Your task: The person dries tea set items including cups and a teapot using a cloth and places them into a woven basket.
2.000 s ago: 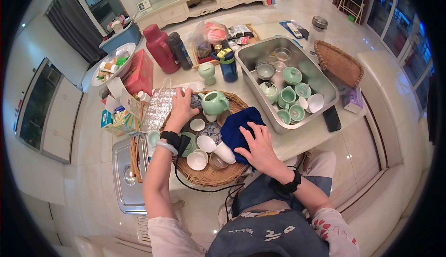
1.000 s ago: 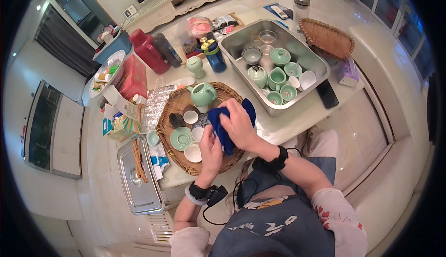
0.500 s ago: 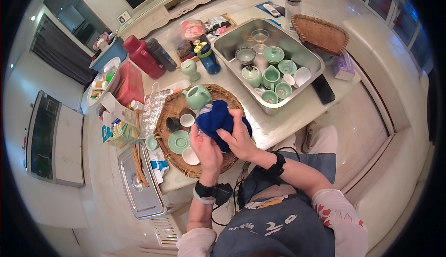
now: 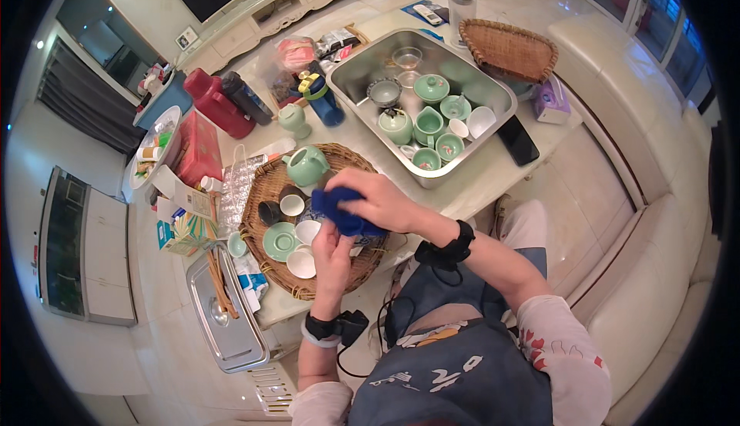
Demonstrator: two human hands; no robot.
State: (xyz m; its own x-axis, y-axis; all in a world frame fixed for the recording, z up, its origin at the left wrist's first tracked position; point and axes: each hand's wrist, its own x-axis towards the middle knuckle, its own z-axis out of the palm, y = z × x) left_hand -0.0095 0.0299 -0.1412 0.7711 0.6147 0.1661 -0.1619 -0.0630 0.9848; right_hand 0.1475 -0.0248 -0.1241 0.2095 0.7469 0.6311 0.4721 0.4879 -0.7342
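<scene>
Left hand curled upward under blue cloth, cupping something wrapped inside; item itself hidden by cloth, cannot tell what.

Right hand closed over cloth from above, pressing it down onto left palm, likely for wiping.

Both hands held over round wicker tray.

Just left of left hand: white cups, green saucer.

Beyond hands: green teapot at tray's far edge.

Farther right: steel basin holding more green cups.
</scene>
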